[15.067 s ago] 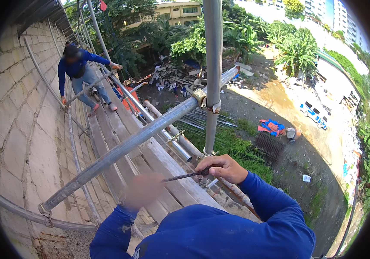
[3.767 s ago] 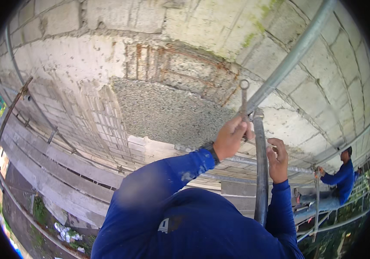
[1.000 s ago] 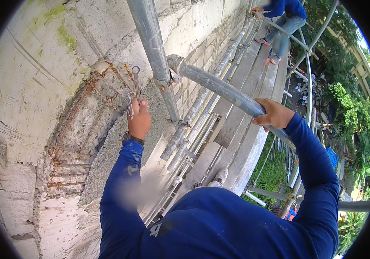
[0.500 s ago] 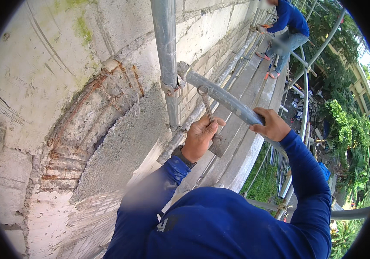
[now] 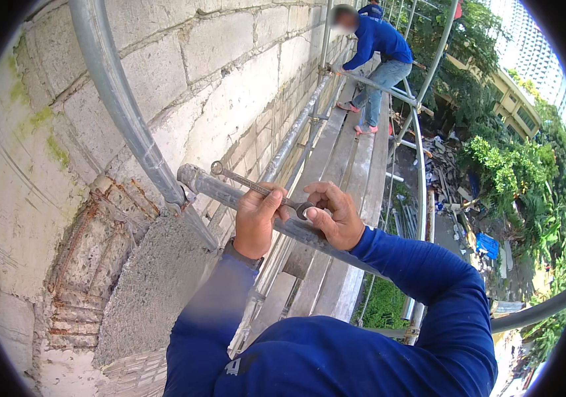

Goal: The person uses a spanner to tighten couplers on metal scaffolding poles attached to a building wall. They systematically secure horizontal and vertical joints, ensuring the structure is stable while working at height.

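A steel combination wrench [image 5: 251,182] lies slantwise in my left hand [image 5: 257,220], gripped between thumb and fingers. Its ring end points up toward the wall; its open jaw points toward my right hand [image 5: 337,217]. My right hand has its fingers curled and its thumb at the wrench's jaw; the far fingertips are partly hidden. Just beneath both hands runs a grey metal scaffold tube [image 5: 220,190], its near-wall end capped by a coupling. Close to that end, an upright scaffold pole [image 5: 121,99] carries a clamp [image 5: 178,197].
A block wall [image 5: 220,46] with a broken patch of rusty rebar [image 5: 75,264] stands at left. Grey planks [image 5: 326,175] run ahead to a co-worker in blue [image 5: 382,40] bending over the scaffold. Right, beyond a guard pole [image 5: 422,178], the ground lies far below with rubble and trees.
My right hand has left the tube and come to the wrench's jaw. The wrench has tilted from near upright to slantwise. The view has shifted, showing more of the planks ahead.
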Demonstrator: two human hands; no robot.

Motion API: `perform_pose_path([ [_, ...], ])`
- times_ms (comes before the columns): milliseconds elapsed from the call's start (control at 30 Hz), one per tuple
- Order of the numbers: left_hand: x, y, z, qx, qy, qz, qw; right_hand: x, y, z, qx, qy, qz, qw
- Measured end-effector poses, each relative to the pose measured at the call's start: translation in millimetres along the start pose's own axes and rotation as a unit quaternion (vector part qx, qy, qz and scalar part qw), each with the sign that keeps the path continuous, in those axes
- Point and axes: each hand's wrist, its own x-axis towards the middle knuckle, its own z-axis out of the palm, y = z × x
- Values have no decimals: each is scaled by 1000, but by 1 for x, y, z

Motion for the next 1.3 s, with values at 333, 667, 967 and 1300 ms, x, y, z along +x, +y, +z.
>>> perform_pose_path([
  [333, 11, -11, 3, 168, -9, 68, 983, 16, -9, 8, -53, -26, 33, 998],
  [667, 36, 18, -29, 699, -171, 190, 668, 27, -24, -10, 51, 49, 106, 992],
  [967, 35, 18, -41, 706, -186, 164, 663, 97, -14, -18, 102, 109, 50, 988],
  [1300, 35, 42, -36, 684, -362, 87, 627, 246, -44, 90, 399, 47, -79, 912],
])
